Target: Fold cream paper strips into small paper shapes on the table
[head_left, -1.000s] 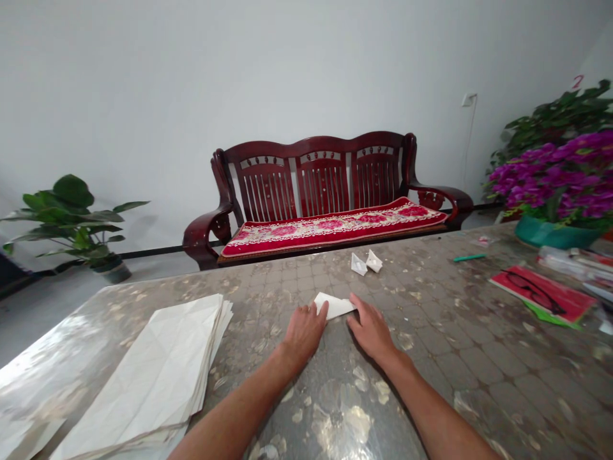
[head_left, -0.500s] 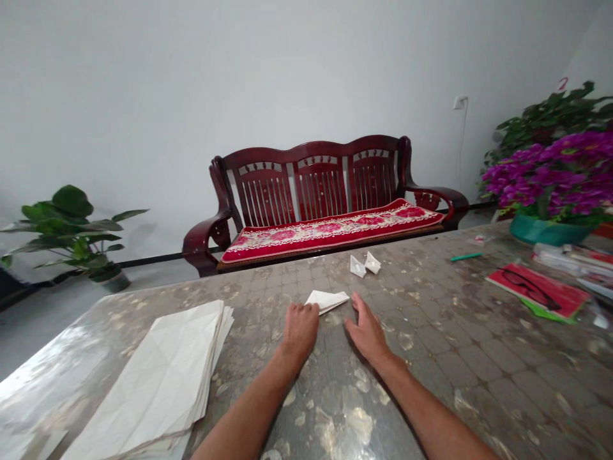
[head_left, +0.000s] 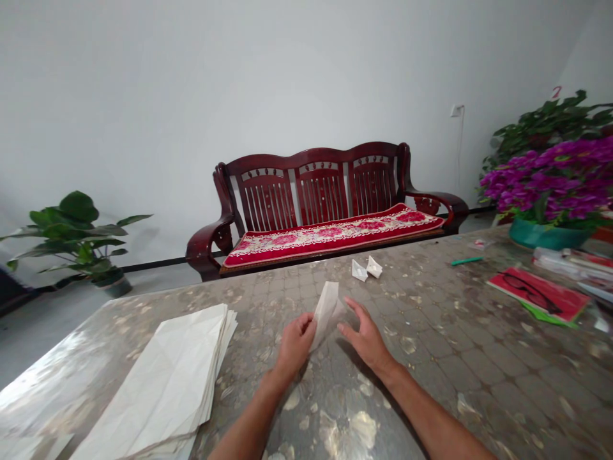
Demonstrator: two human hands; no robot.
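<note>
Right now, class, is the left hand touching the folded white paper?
Touching. The head view shows the left hand pinching the lower edge of the folded white paper, with no gap.

left hand point(head_left: 294, 345): pinches folded paper point(head_left: 326, 311), lifted upright
right hand point(head_left: 364, 335): open beside it
worktop point(head_left: 431, 358): paper stack point(head_left: 167, 383) at left

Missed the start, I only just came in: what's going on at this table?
A person's left hand pinches a small folded white paper piece and holds it upright above the patterned grey table. The right hand is open beside it, fingers spread; whether it touches the paper is unclear. A stack of large white paper sheets lies to the left, and two small folded white paper shapes sit farther back.
</note>
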